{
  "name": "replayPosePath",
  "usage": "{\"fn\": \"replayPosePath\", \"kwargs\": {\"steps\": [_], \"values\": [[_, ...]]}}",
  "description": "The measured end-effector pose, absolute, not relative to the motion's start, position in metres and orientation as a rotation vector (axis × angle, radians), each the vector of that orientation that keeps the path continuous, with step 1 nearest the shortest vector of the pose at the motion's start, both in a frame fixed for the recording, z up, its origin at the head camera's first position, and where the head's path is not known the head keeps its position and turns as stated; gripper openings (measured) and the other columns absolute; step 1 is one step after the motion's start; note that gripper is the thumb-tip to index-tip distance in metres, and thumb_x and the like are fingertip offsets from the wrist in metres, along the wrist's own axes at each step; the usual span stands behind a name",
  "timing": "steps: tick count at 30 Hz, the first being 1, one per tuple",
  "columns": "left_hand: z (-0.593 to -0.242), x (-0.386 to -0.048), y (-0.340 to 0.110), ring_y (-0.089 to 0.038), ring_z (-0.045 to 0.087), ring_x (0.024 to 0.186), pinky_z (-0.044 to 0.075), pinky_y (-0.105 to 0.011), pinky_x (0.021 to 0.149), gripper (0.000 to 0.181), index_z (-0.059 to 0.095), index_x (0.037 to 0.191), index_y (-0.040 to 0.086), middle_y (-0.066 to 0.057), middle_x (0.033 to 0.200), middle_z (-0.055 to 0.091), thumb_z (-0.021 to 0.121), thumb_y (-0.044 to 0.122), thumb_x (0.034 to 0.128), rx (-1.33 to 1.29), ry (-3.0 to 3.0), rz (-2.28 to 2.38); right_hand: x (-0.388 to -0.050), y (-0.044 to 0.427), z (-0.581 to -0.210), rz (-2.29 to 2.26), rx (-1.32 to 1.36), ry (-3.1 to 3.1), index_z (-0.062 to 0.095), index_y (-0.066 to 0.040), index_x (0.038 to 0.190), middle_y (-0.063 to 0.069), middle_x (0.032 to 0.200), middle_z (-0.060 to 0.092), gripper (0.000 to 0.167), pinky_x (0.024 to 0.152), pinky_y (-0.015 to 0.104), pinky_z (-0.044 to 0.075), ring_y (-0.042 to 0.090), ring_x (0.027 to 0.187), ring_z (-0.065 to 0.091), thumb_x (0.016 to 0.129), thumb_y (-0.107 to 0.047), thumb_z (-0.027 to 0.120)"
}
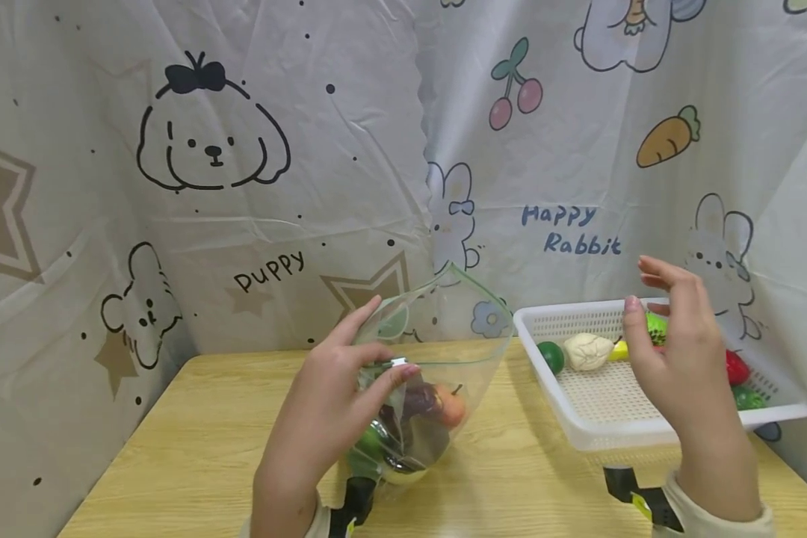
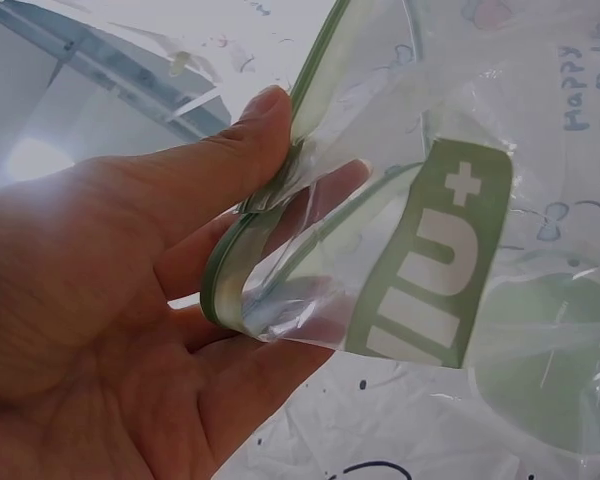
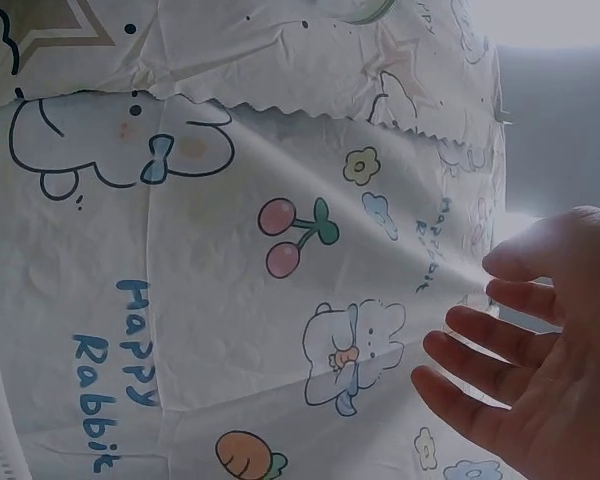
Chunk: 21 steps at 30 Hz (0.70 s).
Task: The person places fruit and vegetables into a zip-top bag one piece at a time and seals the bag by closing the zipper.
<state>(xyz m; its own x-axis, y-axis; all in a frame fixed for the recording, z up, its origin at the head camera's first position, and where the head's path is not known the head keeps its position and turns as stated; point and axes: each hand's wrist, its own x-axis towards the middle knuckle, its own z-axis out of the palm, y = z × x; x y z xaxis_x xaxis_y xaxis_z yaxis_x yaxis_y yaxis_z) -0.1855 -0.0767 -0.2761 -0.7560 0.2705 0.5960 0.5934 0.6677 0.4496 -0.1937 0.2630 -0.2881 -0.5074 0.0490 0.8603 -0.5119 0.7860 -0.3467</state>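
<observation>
My left hand [image 1: 329, 396] pinches the rim of a clear zip bag [image 1: 477, 336] beside its white slider [image 1: 399, 362]. In the left wrist view, the thumb presses on the green-edged zip strip and the other fingers lie behind the film; the bag's mouth gapes there. Inside the bag, resting low on the table, are an orange fruit [image 1: 451, 406], a dark purple piece [image 1: 417, 403] and something green [image 1: 368, 444], partly blurred by the film. My right hand [image 1: 686, 366] hovers over a white basket [image 1: 581, 433], fingers loosely bent and holding nothing.
In the basket lie a green round piece [image 1: 551, 358], a cream-coloured one [image 1: 588, 351], a bit of yellow [image 1: 619, 351], a red piece [image 1: 737, 368] and a dark green one [image 1: 749, 397]. Behind the wooden table [image 1: 208, 426] hangs a printed cloth [image 1: 350, 187].
</observation>
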Motion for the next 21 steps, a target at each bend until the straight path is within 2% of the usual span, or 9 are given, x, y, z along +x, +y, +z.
{"fn": "replayPosePath", "kwargs": {"steps": [3, 4, 7, 10, 11, 14, 17, 21], "values": [[-0.276, -0.186, -0.078, -0.031, 0.059, 0.129, 0.053, -0.034, 0.079, 0.012, 0.080, 0.090, 0.014, -0.005, 0.157, 0.044, 0.082, 0.025, 0.0870, -0.669, -2.381, -0.899, -0.198, 0.264, -0.289, 0.676, 0.402, -2.011, 0.045, 0.001, 0.146, 0.024, 0.140, 0.050, 0.051, 0.101, 0.004, 0.031, 0.039, 0.122, 0.051, 0.096, 0.003, 0.056], [-0.276, -0.186, -0.078, -0.027, 0.065, 0.121, 0.053, -0.032, 0.075, 0.012, 0.080, 0.091, 0.014, -0.005, 0.157, 0.044, 0.082, 0.025, 0.0874, -0.666, -2.384, -0.903, -0.201, 0.263, -0.290, 0.651, 0.433, -2.021, 0.046, 0.002, 0.145, 0.024, 0.140, 0.050, 0.051, 0.104, 0.009, 0.034, 0.040, 0.123, 0.050, 0.095, 0.003, 0.057], [-0.275, -0.188, -0.081, -0.028, 0.066, 0.119, 0.053, -0.035, 0.079, 0.013, 0.080, 0.092, 0.012, -0.007, 0.156, 0.045, 0.081, 0.025, 0.0879, -0.671, -2.371, -0.883, -0.217, 0.261, -0.296, 0.559, 0.529, -2.092, 0.049, 0.004, 0.141, 0.024, 0.138, 0.051, 0.050, 0.110, 0.036, 0.043, 0.041, 0.125, 0.050, 0.092, 0.002, 0.061], [-0.272, -0.190, -0.084, -0.023, 0.072, 0.105, 0.052, -0.034, 0.075, 0.014, 0.080, 0.092, 0.010, -0.007, 0.156, 0.045, 0.081, 0.024, 0.0887, -0.676, -2.361, -0.864, -0.241, 0.262, -0.298, 0.460, 0.604, -2.222, 0.052, 0.004, 0.136, 0.024, 0.133, 0.053, 0.046, 0.098, 0.060, 0.047, 0.042, 0.123, 0.051, 0.092, 0.001, 0.064], [-0.272, -0.191, -0.084, -0.027, 0.069, 0.113, 0.052, -0.036, 0.078, 0.014, 0.080, 0.092, 0.010, -0.008, 0.156, 0.045, 0.081, 0.024, 0.0886, -0.682, -2.350, -0.857, -0.251, 0.264, -0.298, 0.428, 0.625, -2.290, 0.053, 0.004, 0.135, 0.024, 0.131, 0.054, 0.045, 0.095, 0.062, 0.048, 0.042, 0.121, 0.053, 0.092, 0.000, 0.065], [-0.270, -0.192, -0.084, -0.028, 0.068, 0.116, 0.052, -0.037, 0.082, 0.013, 0.080, 0.091, 0.011, -0.007, 0.157, 0.045, 0.081, 0.023, 0.0886, -0.685, -2.346, -0.863, -0.283, 0.274, -0.299, 0.350, 0.728, -2.545, 0.056, 0.004, 0.129, 0.024, 0.124, 0.056, 0.037, 0.092, 0.060, 0.051, 0.043, 0.115, 0.057, 0.094, -0.003, 0.066], [-0.269, -0.192, -0.084, -0.032, 0.059, 0.129, 0.052, -0.037, 0.085, 0.013, 0.079, 0.090, 0.011, -0.008, 0.156, 0.045, 0.081, 0.023, 0.0883, -0.686, -2.350, -0.876, -0.316, 0.287, -0.303, 0.310, 0.844, -2.831, 0.060, 0.004, 0.124, 0.023, 0.116, 0.058, 0.032, 0.091, 0.056, 0.053, 0.041, 0.108, 0.060, 0.095, -0.006, 0.067], [-0.270, -0.191, -0.084, -0.032, 0.059, 0.129, 0.051, -0.036, 0.082, 0.013, 0.079, 0.089, 0.011, -0.007, 0.156, 0.046, 0.081, 0.024, 0.0877, -0.665, -2.359, -0.887, -0.351, 0.300, -0.313, 0.288, 0.921, -3.068, 0.063, 0.004, 0.120, 0.020, 0.109, 0.060, 0.032, 0.091, 0.055, 0.052, 0.040, 0.104, 0.060, 0.091, -0.007, 0.070]]}}
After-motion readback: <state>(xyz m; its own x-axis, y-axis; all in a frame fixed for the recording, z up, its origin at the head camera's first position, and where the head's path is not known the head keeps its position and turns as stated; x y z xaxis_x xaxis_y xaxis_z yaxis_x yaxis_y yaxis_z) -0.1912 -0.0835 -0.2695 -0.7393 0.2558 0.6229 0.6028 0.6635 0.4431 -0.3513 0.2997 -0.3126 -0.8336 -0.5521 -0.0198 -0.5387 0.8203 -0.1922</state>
